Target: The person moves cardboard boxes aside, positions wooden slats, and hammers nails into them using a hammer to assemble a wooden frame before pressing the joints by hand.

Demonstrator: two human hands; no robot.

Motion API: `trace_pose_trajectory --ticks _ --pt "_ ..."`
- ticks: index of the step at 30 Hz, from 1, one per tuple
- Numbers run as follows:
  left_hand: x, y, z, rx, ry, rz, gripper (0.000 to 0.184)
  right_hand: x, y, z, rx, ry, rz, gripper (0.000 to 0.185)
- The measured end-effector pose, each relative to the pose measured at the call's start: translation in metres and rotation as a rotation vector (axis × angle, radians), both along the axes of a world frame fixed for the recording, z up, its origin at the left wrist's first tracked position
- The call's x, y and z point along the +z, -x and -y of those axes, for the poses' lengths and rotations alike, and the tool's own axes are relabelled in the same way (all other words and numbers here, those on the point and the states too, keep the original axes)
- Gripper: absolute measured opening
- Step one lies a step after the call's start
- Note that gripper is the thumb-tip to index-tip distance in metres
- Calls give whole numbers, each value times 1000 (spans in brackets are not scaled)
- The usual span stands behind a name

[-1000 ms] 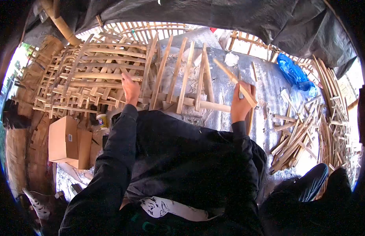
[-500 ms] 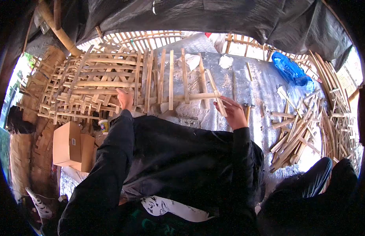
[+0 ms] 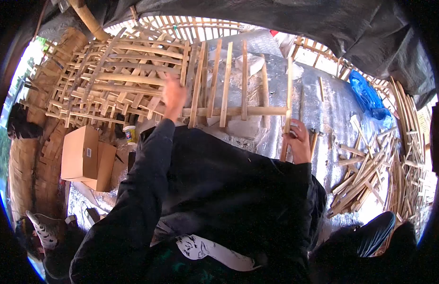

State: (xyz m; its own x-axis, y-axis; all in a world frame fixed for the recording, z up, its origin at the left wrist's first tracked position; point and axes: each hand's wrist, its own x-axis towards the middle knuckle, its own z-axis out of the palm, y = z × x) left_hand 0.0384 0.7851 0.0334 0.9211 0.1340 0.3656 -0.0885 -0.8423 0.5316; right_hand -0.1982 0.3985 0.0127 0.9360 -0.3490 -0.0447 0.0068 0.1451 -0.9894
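Note:
Upright along my right side stands a thin bamboo slat [image 3: 289,97], with my right hand [image 3: 300,142] closed around its lower part. The slat meets the right end of a long horizontal bamboo strip [image 3: 262,111]. Several more slats, such as a pale bamboo slat [image 3: 226,85], lie across that strip at rough intervals. My left hand [image 3: 174,97] is at the right edge of the stacked bamboo lattice panels [image 3: 129,76]. Motion blurs its fingers, so their grip is unclear.
A pile of loose bamboo strips [image 3: 359,177] lies right, beside a blue plastic bag [image 3: 368,97]. An open cardboard box [image 3: 81,154] and a small tub [image 3: 129,134] stand left. Another person's knee [image 3: 376,234] shows at lower right. Dark sheeting [image 3: 323,23] hangs overhead.
The right-hand slat has turned from slanted to nearly upright, and my right hand now grips it lower. My left hand has moved right and up along the lattice. The view has shifted.

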Motion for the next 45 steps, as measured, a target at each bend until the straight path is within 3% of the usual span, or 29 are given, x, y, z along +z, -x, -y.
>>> trace_pose_trajectory --ticks 2,4,6,9,11,16,20,25,29,37,41,45 --pt "-3 16 32 -384 82 170 45 16 -2 -9 40 49 3 64" --pt "-2 34 76 -499 29 99 18 27 -9 -21 44 70 31 67" --pt "-8 44 107 -660 31 -173 17 38 -26 -34 53 107 23 68" --pt "-32 47 143 -788 -16 -340 23 53 -56 -51 82 215 -2 68" --pt "-48 49 150 -889 -8 191 35 42 -80 -50 132 276 39 64" --pt "-36 45 147 -790 190 -71 42 10 -140 -50 152 339 35 58" --pt "-30 42 144 -765 304 -193 36 -13 -146 -75 51 800 -52 45" --pt "-40 24 157 -704 532 -140 25 -4 -144 -78 74 801 -115 32" --pt "-50 15 167 -688 478 -120 25 8 -143 -82 130 827 -79 24" --pt "-46 10 170 -618 667 -211 27 1 -144 -74 168 857 -70 22" --pt "-46 11 168 -623 649 -228 21 4 -145 -74 131 885 -20 19" --pt "-44 18 166 -699 445 -44 27 4 -146 -81 5 871 3 15"
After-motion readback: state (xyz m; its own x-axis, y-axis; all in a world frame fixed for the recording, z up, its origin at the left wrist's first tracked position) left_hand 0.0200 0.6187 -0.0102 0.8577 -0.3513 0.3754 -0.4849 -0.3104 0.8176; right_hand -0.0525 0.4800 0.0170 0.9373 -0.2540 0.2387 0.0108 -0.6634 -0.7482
